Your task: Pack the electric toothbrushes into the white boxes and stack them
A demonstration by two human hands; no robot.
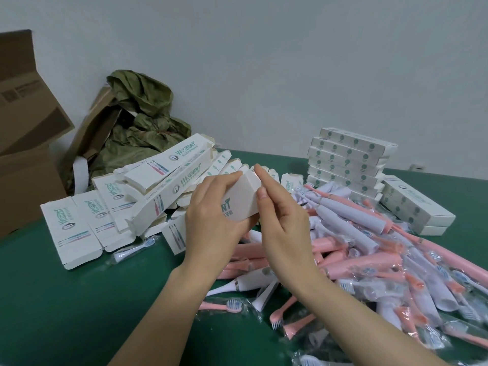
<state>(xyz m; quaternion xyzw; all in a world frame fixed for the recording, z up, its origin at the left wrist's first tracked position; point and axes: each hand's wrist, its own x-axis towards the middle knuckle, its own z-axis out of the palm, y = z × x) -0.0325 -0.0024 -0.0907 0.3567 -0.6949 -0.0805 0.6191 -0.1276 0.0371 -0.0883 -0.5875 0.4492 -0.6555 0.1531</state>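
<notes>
Hands close together above the middle of the green tabletop [66, 299], both clamped on one white box [243, 199]. Left hand [211, 217] wrapped round the box's near part, thumb on top, fingers underneath. Right hand [282, 223] pinching the far end of the same box between thumb and forefinger, other fingers curled beside it. Box lifted clear of the tabletop and tilted, teal lettering partly showing between the hands; contents hidden.

Beneath the hands and spreading to the right edge, a heap of pink and pale lilac electric toothbrushes [356, 247], many in clear wrappers, mixed with loose brush heads [232, 306]. Toward the left edge, a heap of flat and part-folded box blanks [79, 220]. At the far edge, a stack of closed boxes [348, 159], several high. Just right of it, a pair of closed boxes [417, 207], one on the other. Beyond the far left corner, a brown cardboard carton [26, 128] and crumpled olive-green cloth [142, 117].
</notes>
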